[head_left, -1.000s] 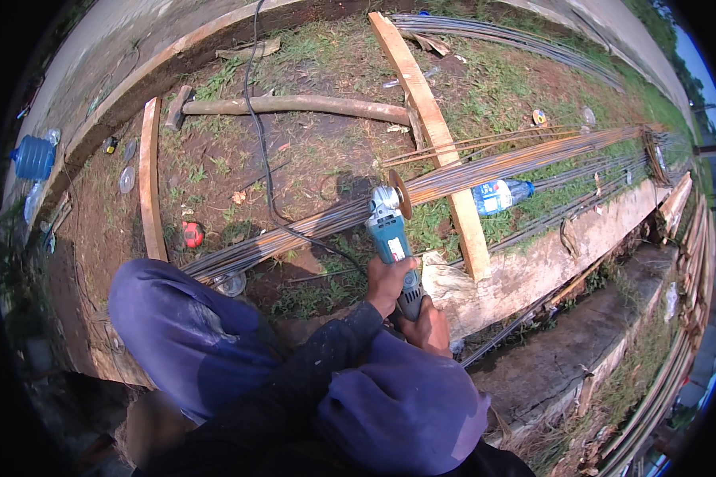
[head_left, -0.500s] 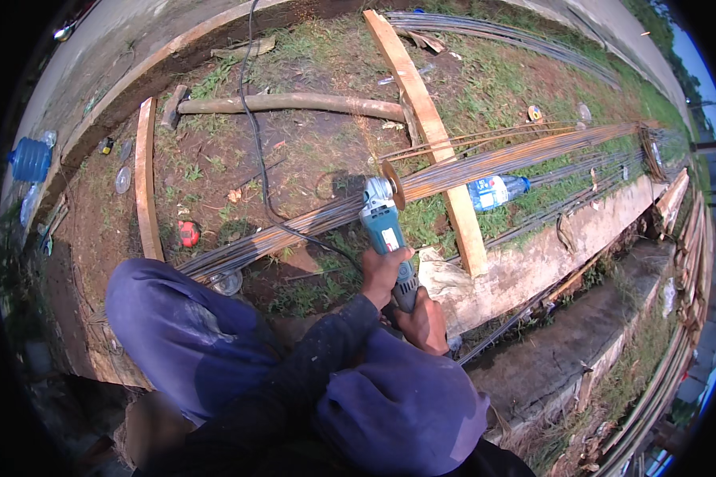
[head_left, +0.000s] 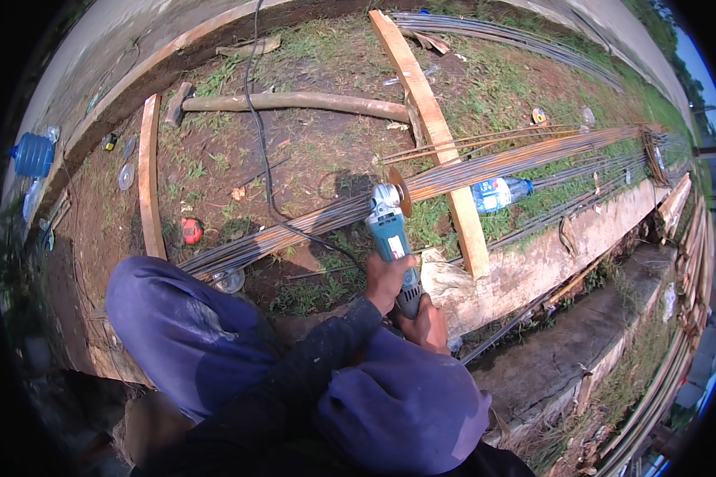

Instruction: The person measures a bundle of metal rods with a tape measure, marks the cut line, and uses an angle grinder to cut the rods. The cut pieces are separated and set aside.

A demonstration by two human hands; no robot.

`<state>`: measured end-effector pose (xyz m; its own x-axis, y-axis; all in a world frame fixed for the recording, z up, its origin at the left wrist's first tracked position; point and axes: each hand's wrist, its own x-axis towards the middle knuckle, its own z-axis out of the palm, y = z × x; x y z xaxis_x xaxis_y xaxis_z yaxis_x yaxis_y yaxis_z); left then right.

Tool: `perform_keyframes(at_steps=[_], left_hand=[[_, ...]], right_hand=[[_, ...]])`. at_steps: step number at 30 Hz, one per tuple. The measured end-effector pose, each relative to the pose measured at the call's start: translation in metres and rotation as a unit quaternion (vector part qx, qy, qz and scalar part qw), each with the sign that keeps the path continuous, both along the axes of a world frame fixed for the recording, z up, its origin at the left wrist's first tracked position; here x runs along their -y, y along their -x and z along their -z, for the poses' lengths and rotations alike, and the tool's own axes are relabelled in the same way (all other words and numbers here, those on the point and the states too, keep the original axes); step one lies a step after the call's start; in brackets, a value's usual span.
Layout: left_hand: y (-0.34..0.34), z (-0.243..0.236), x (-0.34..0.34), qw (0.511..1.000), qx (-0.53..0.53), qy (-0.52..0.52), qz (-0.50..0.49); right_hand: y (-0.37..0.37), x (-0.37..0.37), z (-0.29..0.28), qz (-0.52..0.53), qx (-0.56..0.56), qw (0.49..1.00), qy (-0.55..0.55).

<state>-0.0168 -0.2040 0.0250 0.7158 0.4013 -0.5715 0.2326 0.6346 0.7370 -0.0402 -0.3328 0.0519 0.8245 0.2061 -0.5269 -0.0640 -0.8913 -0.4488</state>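
Observation:
An angle grinder, teal with a silver gear head and a thin brown disc, stands over a bundle of rusty steel rods. My left hand is wrapped round the middle of its body. Behind it, my right hand grips the rear end. The disc's edge is at the bundle; whether it touches a rod I cannot tell. A wooden beam lies under the rods just right of the disc. From the far side a black cable runs down over the bundle towards the grinder.
A sledgehammer lies beyond the rods, near a second wooden beam. A red tape measure sits on the soil at left. A blue-labelled plastic bottle rests beside the right beam. A concrete ledge borders a trench.
The sparks that flew up from the disc earlier no longer show. The view has shifted slightly; both hands keep the same hold on the grinder.

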Motion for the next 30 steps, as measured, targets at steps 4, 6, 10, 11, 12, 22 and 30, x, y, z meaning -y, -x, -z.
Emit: perform_keyframes(at_steps=[4, 6, 10, 11, 12, 22, 30], left_hand=[[0.006, 0.008, 0.006, 1.0, 0.0, 0.008, 0.006], [0.003, 0.007, 0.004, 1.0, -0.008, 0.012, 0.009], [-0.002, 0.009, -0.003, 1.0, -0.023, 0.009, 0.004], [-0.003, 0.011, -0.006, 1.0, -0.026, 0.006, 0.001], [-0.004, 0.012, -0.007, 1.0, -0.029, 0.007, 0.005], [-0.016, 0.011, -0.015, 1.0, -0.025, 0.01, -0.001], [-0.003, 0.005, 0.001, 1.0, -0.01, -0.005, 0.006]], right_hand=[[0.006, 0.007, -0.001, 0.004, 0.002, 1.0, -0.008], [0.003, 0.005, -0.002, 0.009, 0.004, 1.0, -0.008], [-0.001, -0.003, 0.001, -0.002, 0.019, 1.0, -0.011], [-0.002, -0.006, 0.002, -0.004, 0.023, 1.0, -0.016], [-0.004, -0.007, 0.0, -0.004, 0.021, 1.0, -0.016], [-0.017, -0.016, -0.007, -0.017, 0.028, 0.999, -0.019], [-0.001, -0.003, -0.003, 0.012, 0.012, 1.0, -0.007]])
